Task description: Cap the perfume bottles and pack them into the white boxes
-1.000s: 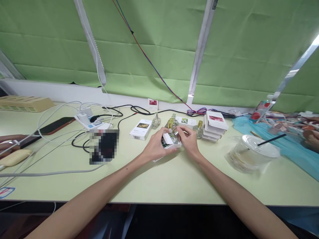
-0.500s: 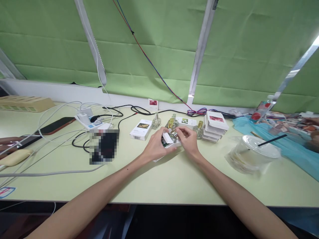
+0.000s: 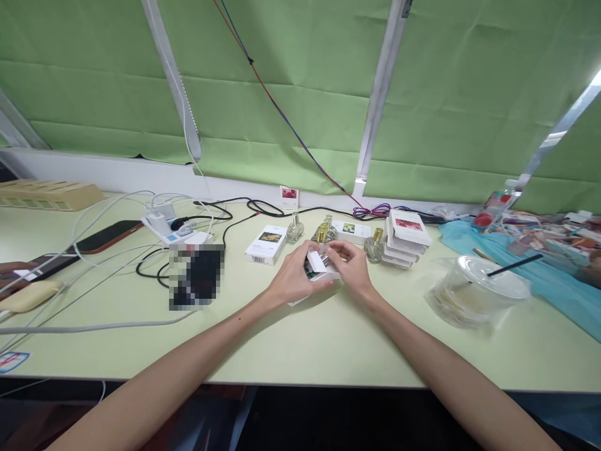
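Observation:
My left hand (image 3: 295,274) is wrapped round a small white box (image 3: 327,275), whose flap stands open toward me. At the box's open end, the fingers of my right hand (image 3: 351,266) are pinched together; what they hold is too small and hidden to name. Glass bottles with gold caps (image 3: 322,234) stand just behind my hands, partly covered by them. Another gold-capped bottle (image 3: 374,245) is to the right, beside a stack of white boxes (image 3: 406,235). A clear bottle (image 3: 295,229) and a white box with a yellow flower picture (image 3: 266,245) lie to the left.
A lidded plastic cup with a black straw (image 3: 488,282) stands at the right, near blue plastic (image 3: 511,257). Left are a power strip (image 3: 164,227), tangled cables, a phone (image 3: 107,237) and another person's hand (image 3: 14,277). A green curtain hangs behind.
My right hand's fingers have shifted slightly left and closer to the box's flap. The other person's hand at the left edge has moved a little. My left hand keeps its hold.

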A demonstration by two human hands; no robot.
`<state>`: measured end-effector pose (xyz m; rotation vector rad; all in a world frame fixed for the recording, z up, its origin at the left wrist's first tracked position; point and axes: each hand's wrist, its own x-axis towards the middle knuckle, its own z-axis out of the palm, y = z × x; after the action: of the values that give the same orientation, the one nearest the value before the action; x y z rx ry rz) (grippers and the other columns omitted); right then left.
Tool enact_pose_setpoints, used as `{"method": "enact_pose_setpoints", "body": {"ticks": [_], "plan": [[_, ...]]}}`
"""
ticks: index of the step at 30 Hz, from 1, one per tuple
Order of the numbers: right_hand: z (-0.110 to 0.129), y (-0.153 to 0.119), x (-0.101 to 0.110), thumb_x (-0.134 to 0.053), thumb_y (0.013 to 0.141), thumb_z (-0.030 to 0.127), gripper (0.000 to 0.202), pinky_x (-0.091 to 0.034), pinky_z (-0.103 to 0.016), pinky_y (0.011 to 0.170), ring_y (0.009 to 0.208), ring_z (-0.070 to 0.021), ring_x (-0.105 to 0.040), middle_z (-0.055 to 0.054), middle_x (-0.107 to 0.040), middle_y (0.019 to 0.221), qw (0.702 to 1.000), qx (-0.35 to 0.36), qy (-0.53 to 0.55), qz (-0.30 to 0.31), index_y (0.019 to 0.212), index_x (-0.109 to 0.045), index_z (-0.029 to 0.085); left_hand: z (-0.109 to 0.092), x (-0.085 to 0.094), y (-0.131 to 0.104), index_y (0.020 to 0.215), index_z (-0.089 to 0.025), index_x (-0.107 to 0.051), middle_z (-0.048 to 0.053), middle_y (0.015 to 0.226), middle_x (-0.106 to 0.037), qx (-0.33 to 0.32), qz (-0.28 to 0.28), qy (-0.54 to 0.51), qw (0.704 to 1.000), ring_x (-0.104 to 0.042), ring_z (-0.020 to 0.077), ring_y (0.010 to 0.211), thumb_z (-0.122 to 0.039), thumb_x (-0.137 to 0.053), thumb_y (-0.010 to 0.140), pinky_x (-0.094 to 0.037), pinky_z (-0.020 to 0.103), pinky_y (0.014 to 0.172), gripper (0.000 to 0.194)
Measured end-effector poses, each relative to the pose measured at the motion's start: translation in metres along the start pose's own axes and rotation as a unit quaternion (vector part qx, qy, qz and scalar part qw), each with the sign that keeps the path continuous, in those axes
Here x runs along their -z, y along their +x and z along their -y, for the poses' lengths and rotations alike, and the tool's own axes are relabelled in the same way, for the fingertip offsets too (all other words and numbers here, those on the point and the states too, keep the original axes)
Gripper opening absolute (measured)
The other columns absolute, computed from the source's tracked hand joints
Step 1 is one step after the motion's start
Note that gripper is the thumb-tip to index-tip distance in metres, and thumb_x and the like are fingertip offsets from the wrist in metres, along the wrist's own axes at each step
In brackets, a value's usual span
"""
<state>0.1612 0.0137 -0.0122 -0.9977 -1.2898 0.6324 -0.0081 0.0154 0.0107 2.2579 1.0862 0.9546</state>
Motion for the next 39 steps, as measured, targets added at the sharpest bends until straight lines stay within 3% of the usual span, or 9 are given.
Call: {"method": "enact_pose_setpoints", "body": {"ticks": [16, 39], "plan": [[0.0025, -0.0058, -0.0050, -0.074, 0.079, 0.041, 0.025, -0.050, -0.030, 0.066, 0.075, -0.0193, -0.065, -0.006, -0.075, 0.084, 0.999, -0.024, -0.016, 0.037, 0.091, -0.073, 0.020, -0.0032, 0.0003, -0.0008, 0.113, -0.024, -0.051, -0.002, 0.090, -0.067, -0.004, -0.012, -0.016, 1.000, -0.061, 0.0184, 0.078, -0.041, -0.080, 0.067, -0.046, 0.028, 0.065, 0.056], [0.0065, -0.0053, -0.0061, -0.071, 0.081, 0.047, 0.028, -0.054, -0.031, 0.069, 0.079, -0.0219, -0.070, -0.006, -0.075, 0.085, 0.996, -0.033, 0.000, 0.078, 0.087, -0.072, 0.020, -0.0042, 0.0000, -0.0018, 0.111, -0.023, -0.051, -0.001, 0.093, -0.067, -0.002, -0.019, -0.022, 1.000, -0.061, 0.0185, 0.079, -0.040, -0.077, 0.069, -0.046, 0.028, 0.066, 0.052]]}}
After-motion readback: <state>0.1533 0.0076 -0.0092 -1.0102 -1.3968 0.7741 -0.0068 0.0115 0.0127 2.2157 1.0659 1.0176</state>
